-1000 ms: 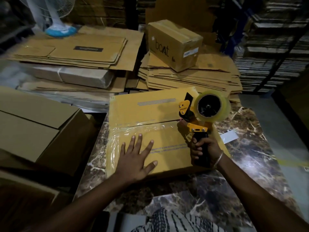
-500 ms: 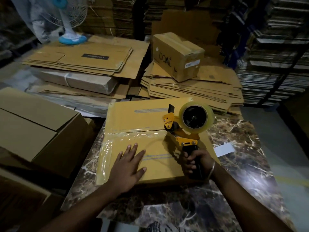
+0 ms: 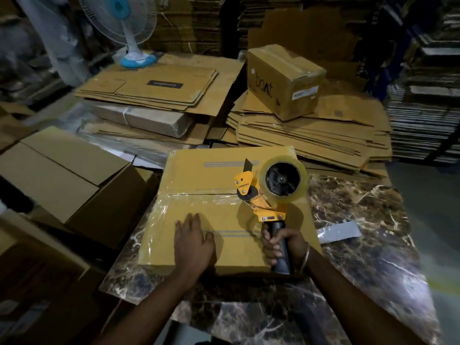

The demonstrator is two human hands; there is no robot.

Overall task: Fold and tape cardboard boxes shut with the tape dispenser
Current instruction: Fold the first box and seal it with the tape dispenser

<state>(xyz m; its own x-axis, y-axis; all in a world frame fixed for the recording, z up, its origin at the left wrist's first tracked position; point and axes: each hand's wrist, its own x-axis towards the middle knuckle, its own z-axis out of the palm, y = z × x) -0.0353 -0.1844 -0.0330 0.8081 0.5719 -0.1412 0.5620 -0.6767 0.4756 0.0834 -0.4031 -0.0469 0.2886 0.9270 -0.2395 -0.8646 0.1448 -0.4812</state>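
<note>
A closed yellow-brown cardboard box (image 3: 206, 175) lies flat on the marble table (image 3: 361, 245), with clear tape wrinkled over the left part of its centre seam. My left hand (image 3: 193, 241) presses flat on the near flap, fingers straight. My right hand (image 3: 282, 244) grips the black handle of the yellow tape dispenser (image 3: 271, 192). Its roller sits on the seam to the right of the middle, and the clear tape roll stands above it.
A taped "boat" box (image 3: 283, 80) sits on a stack of flattened cartons (image 3: 311, 135) behind the table. More flat cartons (image 3: 154, 88) and a fan (image 3: 129, 28) lie back left. Plain boxes (image 3: 57, 175) crowd the left side. A grey strip (image 3: 339, 232) lies on the table at right.
The dispenser has moved left along the seam from the box's right edge. My left hand has drawn its fingers together and stays on the near flap. The camera has tilted up.
</note>
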